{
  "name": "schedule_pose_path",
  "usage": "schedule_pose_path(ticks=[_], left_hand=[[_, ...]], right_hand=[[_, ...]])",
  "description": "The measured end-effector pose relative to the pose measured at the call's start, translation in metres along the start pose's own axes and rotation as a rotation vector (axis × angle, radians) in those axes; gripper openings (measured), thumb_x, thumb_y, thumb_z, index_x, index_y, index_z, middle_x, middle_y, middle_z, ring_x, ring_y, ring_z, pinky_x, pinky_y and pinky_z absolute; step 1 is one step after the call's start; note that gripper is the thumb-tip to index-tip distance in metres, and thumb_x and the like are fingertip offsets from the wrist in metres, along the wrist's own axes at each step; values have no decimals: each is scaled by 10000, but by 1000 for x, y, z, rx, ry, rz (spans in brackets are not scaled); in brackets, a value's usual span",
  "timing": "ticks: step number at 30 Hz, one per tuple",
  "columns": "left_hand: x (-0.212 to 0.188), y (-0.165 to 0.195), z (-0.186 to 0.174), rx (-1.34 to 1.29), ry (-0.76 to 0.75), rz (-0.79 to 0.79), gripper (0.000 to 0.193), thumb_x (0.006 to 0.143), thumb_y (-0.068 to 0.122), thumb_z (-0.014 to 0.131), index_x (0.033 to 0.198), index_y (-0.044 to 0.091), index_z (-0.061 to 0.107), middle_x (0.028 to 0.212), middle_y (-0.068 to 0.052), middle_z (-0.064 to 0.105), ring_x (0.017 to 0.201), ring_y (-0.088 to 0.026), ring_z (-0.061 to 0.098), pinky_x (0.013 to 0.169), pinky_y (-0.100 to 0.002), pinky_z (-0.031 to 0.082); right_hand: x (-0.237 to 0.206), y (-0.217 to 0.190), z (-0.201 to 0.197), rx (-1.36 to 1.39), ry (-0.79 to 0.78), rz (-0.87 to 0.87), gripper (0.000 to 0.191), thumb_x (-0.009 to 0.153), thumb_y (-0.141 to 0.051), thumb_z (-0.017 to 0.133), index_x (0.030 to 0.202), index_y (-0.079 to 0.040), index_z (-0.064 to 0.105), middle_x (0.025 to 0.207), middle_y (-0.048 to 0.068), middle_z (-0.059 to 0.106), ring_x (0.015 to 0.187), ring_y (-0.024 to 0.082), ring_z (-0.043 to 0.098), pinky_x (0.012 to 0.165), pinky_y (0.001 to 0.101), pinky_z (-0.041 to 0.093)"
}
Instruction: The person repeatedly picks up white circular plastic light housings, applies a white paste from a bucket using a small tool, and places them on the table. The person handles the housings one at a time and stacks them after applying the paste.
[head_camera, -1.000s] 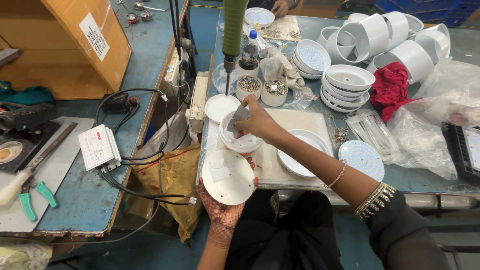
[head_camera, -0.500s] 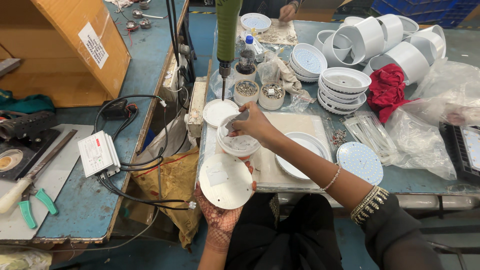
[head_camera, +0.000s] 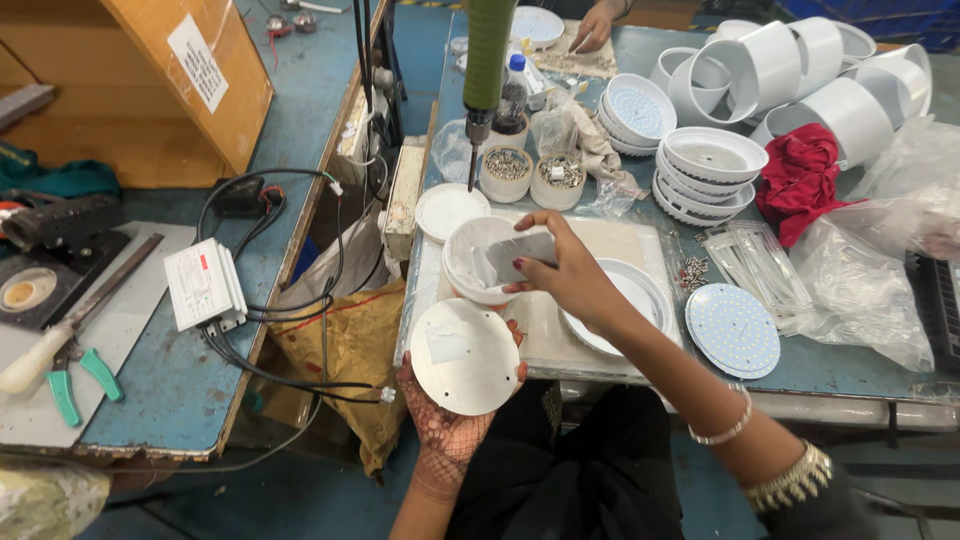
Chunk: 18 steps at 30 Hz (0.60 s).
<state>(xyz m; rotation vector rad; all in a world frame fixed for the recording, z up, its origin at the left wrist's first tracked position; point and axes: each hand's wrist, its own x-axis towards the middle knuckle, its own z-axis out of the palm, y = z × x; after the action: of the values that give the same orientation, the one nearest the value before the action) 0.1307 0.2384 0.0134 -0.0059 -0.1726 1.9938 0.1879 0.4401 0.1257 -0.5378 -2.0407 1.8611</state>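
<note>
Two hands busy: left hand grasps white disc off table edge, six o'clock; right hand pinches grey pad over white bowl, open mat at three o'clock.

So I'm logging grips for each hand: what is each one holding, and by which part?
Left hand cradles a white round disc from beneath. Right hand pinches a small grey-white flat piece by its right edge.

A red cloth lies beside stacked white lamp housings, while green-handled pliers rest on the left tabletop.
</note>
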Motion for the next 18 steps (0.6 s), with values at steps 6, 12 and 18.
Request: schedule_pose_path(ticks=[6,12,18], left_hand=[[-1,-11,-4,5,35,13,872,821,550,694,1511,88,427,1477,-269,489,1335,-446,492,1084,-612,402],[-4,-22,-5,31,58,21,845,821,525,696,1494,80,444,1458,-243,518,1322,-414,517,1095,-575,411],[-5,-29,-1,75,67,13,818,821,499,697,1478,73,460,1440,-218,548,1310,-382,542,1105,-538,420]], right_hand=[[-63,22,44,-364,113,74,383,1069,-83,478,1428,-119,607,1185,151,773,861,276,736,815,381,593],[-101,49,78,-708,166,-517,513,875,85,533,1373,-14,601,1392,221,637,1332,353,584,1100,433,465],[-130,42,69,-770,178,-452,524,800,112,551,1297,-26,647,1318,201,679,1276,350,630,1053,406,510]])
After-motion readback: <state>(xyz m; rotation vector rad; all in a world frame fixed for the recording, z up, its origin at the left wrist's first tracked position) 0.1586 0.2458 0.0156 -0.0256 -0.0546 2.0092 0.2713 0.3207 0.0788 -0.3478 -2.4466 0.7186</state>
